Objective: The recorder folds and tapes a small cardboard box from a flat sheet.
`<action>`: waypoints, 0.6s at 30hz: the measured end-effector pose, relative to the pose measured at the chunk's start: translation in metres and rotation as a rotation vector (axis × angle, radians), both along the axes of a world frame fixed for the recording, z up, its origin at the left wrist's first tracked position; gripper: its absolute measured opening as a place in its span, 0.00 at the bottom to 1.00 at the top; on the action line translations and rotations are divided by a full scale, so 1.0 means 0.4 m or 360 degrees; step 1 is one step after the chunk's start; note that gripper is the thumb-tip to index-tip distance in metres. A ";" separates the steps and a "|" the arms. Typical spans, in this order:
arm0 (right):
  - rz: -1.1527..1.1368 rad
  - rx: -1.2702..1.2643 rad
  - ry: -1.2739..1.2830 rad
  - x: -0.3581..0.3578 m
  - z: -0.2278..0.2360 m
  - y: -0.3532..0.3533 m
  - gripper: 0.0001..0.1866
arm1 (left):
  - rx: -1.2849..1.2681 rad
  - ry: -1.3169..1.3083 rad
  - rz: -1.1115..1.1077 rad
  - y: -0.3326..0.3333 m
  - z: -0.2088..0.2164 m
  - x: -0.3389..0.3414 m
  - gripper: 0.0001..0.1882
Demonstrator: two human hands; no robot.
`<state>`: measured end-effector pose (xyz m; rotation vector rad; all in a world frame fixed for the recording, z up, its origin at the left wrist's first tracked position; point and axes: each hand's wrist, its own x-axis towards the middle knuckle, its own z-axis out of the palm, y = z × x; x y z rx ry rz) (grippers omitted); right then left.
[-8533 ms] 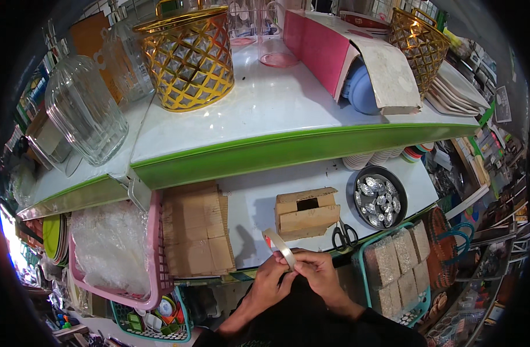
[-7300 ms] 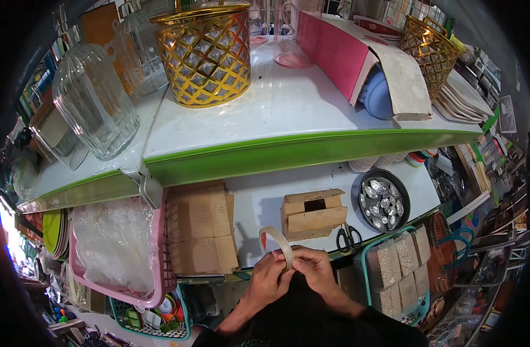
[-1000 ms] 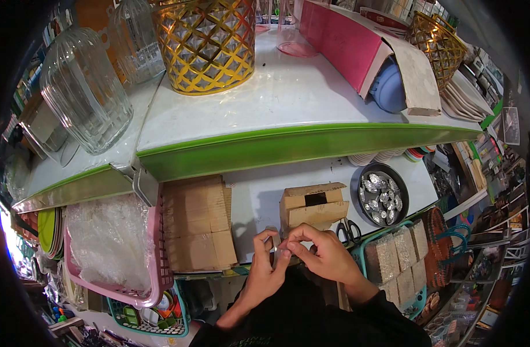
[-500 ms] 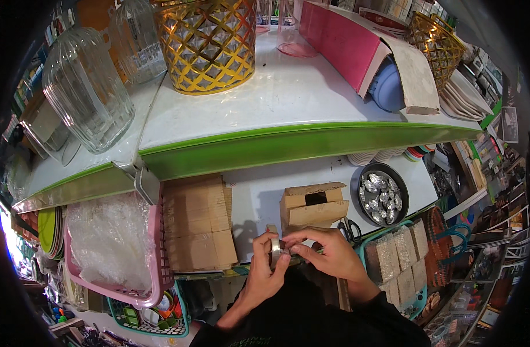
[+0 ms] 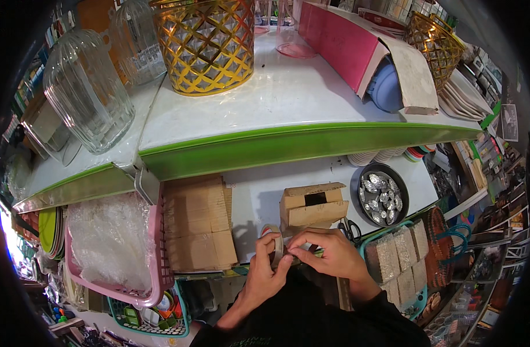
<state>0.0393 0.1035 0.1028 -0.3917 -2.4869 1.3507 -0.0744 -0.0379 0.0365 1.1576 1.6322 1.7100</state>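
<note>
In my left hand (image 5: 266,277) is a roll of tape (image 5: 279,247), held upright with the fingers wrapped round its ring and the thumb on the near side. My right hand (image 5: 331,254) pinches at the roll's right side, its thumb and forefinger pressed together there. Whether a loose tape end is between those fingertips is too small to tell. Just beyond both hands stands a small cardboard box (image 5: 314,215) with raised flaps and a dark opening on top. Black-handled scissors (image 5: 350,230) lie to the right of that box, near my right hand.
A black round pan (image 5: 405,199) holds several shiny silver pieces. Flat cardboard (image 5: 198,222) lies left, beside a pink basket (image 5: 156,254) of plastic wrap. At right, a teal basket (image 5: 422,296) holds wrapped bundles. A green-edged shelf (image 5: 311,143) overhangs, carrying glass jars (image 5: 91,92).
The tape roll has turned slightly in my left hand, showing more of its ring. My right fingertips have shifted a little along its side. Everything else stays put.
</note>
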 end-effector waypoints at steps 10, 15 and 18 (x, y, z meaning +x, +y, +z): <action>0.0203 0.0261 -0.0064 -0.002 0.014 0.019 0.08 | -0.0166 0.0131 -0.0041 -0.008 0.013 -0.005 0.24; 0.0250 0.0399 -0.0029 -0.001 0.031 0.017 0.08 | -0.0140 0.0175 -0.0031 -0.009 0.011 -0.005 0.25; 0.0281 0.0412 -0.0106 0.004 0.038 0.014 0.07 | -0.0164 0.0172 -0.0040 -0.010 0.020 -0.005 0.25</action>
